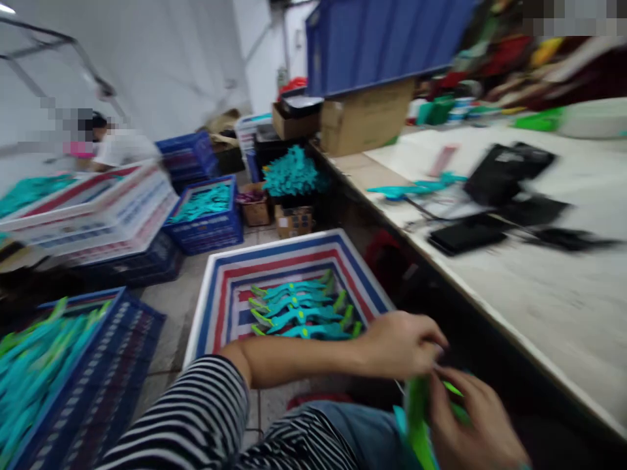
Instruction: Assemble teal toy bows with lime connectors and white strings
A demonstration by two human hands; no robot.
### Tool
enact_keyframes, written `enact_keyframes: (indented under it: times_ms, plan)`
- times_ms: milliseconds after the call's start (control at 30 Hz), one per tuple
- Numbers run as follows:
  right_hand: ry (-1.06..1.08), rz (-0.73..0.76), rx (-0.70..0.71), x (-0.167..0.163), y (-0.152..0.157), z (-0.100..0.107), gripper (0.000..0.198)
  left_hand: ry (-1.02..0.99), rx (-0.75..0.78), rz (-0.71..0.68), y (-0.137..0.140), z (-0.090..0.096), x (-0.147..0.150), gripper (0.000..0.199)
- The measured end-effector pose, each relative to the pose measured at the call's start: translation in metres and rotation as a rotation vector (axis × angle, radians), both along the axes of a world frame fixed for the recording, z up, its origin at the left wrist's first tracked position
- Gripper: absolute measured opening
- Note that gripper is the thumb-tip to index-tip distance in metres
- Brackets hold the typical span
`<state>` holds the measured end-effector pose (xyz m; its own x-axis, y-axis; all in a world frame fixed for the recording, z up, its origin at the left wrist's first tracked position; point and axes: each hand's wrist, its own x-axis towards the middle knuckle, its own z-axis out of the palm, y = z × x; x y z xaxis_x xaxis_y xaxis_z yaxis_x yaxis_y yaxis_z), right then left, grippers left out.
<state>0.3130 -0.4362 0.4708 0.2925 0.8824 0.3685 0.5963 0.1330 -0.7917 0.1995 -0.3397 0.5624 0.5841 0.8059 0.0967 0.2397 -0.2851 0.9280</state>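
Observation:
Beyond the end of my striped sleeve, my left hand (404, 346) is closed, its fingertips pinched together against the fingers of my right hand; what they pinch is too small and blurred to make out. My right hand (475, 418) grips a bright green and teal piece (418, 418) low at the right, above my lap. Part of that piece is hidden by my fingers. Just past my left forearm, a striped white, blue and red box (210, 307) holds several teal, wing-shaped pieces (298, 303) with green ends, laid in a row.
At left stands a blue crate (132, 352) of teal and green pieces. Behind it are a striped box (112, 215) and another blue crate (210, 228). A worktable (553, 294) edge runs along my right, bearing a black phone (467, 235). A person (125, 147) sits far left.

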Motion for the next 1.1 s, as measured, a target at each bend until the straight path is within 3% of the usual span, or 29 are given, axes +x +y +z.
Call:
enact_keyframes:
  times_ms: [33, 100, 200, 267, 467, 667, 800, 933, 1000, 1100]
  plan:
    - [-0.028, -0.164, 0.201, -0.012, -0.001, 0.012, 0.012, -0.046, -0.027, 0.005, -0.003, 0.002, -0.002, 0.016]
    - [-0.06, -0.261, 0.328, -0.029, 0.004, 0.032, 0.008, -0.136, -0.244, 0.046, -0.002, 0.002, -0.004, 0.012]
    - [-0.028, -0.345, 0.328, -0.033, 0.012, 0.045, 0.008, -0.163, -0.589, -0.008, 0.003, -0.002, -0.002, 0.006]
    - [0.001, -0.382, 0.318, -0.03, 0.011, 0.047, 0.008, -0.159, -0.671, -0.078, 0.006, -0.003, -0.002, 0.015]
    - [0.024, -0.381, 0.381, -0.029, 0.011, 0.042, 0.011, -0.107, -0.661, -0.202, 0.01, 0.0, -0.004, 0.025]
    - [0.045, -0.392, 0.373, -0.026, 0.014, 0.038, 0.022, -0.134, -0.58, -0.062, -0.003, -0.002, 0.007, 0.009]
    - [-0.128, -0.326, 0.428, -0.016, 0.008, 0.041, 0.017, -0.175, -0.609, 0.036, -0.007, 0.001, 0.015, 0.01]
    - [-0.244, -0.287, 0.411, -0.004, 0.006, 0.046, 0.016, -0.139, -0.715, -0.044, -0.002, 0.005, 0.018, 0.011]
    - [-0.254, -0.301, 0.373, 0.0, 0.006, 0.048, 0.013, -0.121, -0.672, -0.11, 0.0, 0.004, 0.017, 0.007]
    - [-0.268, -0.308, 0.31, 0.002, 0.005, 0.052, 0.012, -0.113, -0.482, -0.145, -0.002, -0.003, 0.017, 0.01]
